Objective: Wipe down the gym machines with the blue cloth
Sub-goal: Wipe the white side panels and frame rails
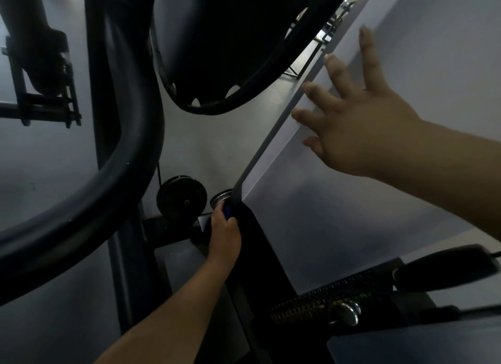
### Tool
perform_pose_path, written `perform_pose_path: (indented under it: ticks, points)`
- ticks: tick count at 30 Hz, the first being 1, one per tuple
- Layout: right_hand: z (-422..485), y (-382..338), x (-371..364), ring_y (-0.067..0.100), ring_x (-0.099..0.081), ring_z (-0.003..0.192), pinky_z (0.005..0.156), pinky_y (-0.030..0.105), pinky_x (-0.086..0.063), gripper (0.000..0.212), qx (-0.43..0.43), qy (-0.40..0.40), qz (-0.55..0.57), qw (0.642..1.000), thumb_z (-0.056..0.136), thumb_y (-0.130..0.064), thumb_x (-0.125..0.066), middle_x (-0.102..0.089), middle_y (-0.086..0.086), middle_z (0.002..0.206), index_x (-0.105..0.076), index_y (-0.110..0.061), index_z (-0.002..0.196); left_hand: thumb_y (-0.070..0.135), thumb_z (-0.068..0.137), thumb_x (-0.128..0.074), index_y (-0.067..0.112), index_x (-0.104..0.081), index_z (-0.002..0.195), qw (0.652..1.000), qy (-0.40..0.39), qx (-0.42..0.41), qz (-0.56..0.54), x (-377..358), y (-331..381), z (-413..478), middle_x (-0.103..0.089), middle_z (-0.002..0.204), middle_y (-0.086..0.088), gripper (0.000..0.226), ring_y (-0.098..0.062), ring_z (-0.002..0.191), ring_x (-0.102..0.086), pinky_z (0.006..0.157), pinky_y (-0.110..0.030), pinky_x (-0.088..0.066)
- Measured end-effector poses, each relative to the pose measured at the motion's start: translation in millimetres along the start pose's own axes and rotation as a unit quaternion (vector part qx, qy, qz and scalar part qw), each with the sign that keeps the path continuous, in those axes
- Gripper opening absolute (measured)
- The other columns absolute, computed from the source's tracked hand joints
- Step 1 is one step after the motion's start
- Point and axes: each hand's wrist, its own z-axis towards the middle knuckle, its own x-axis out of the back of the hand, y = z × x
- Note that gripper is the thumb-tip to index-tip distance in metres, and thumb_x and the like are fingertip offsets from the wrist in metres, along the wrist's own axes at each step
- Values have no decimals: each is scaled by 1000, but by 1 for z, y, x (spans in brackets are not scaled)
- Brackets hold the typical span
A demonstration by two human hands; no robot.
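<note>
From the head camera the room is dim. The left hand [225, 236] reaches far down, and its grip is closed round the small blue cloth [226, 211]; only a little bit of blue peeks out above the fingers. The cloth sits at the bottom end of the long thin grey slanted bar [271, 136], just beside a shiny silver round cap [220, 197] and near the black round pulley wheel [181, 198]. The right hand [360, 119] holds nothing; its grip is open with the fingers spread wide, and they seem to touch the pale grey flat panel [423, 54] next to the bar.

The step looks like wiping the low end of that bar. To do it well, I think the cloth should be pressed snug on the bar and slid along all of it, not just dabbed on one spot. The right hand can lean on the panel to steady the body, and the fingers should keep clear of the wheel, which could pinch.

Most of the cloth is hidden inside the hand, so I cannot tell if it touches the bar or the cap. The thick black curved tube [130, 157] and the big dark shape above it are too dark to make out; the silver knob [349, 313] at the lower right is blurry.
</note>
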Motion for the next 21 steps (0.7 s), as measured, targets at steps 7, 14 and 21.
perform_pose_path:
  ticks: [7,14,21]
  points:
    - [0,1,5,56,-11,161,121,83,2,83,1,-11,1,1000,100,-63,0,-36,17,171,-40,-33,166,10,104,-50,19,-44,153,996,-40,-83,7,0,53,0,-50,145,-1,51,-10,124,-52,113,-29,-41]
    - [1,0,5,54,-8,162,120,83,6,79,1,-22,3,1000,100,-64,-2,-32,13,174,-35,-38,167,22,115,-42,18,-51,153,994,-39,-99,4,-1,72,6,-56,146,-2,39,-18,136,-54,104,-7,-37]
    - [0,2,5,54,-10,162,120,82,6,69,-5,-8,22,1000,106,-64,-14,-35,12,173,-40,-38,164,30,119,-37,30,-43,158,981,-81,-175,18,-11,126,14,-54,142,9,39,-3,126,-58,94,-9,-43]
